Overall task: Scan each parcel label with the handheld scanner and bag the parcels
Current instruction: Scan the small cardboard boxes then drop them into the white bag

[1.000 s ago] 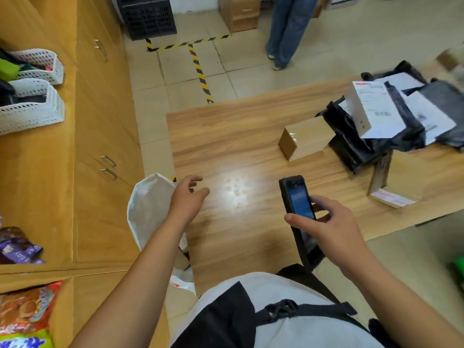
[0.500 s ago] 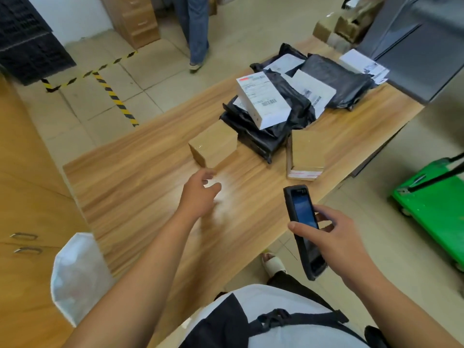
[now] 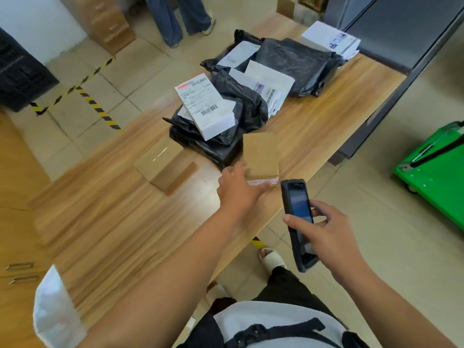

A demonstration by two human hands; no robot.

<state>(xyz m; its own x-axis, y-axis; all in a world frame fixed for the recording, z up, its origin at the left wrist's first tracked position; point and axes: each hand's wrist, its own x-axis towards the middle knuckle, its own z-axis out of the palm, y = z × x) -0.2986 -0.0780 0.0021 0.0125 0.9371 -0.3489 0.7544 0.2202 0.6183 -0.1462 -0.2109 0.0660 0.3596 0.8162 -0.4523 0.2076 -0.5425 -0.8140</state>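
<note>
— While the white bag [image 3: 54, 310] is hanging off the table's [image 3: 120, 222] near edge, contents hidden, what is changing?
— The left hand [image 3: 238, 189], earlier over bare table, is curling its fingers round the cardboard parcel [image 3: 261, 154] by the table's right edge; the right hand [image 3: 329, 237] is gripping the scanner [image 3: 296, 217] just off it.

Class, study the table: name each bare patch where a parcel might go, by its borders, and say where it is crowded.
Widest bare patch: table between white sack, taped box and left forearm. A narrower strip runs between the black bags and the edge facing the green cart. Crowded: around the bags and small box at left hand.
</note>
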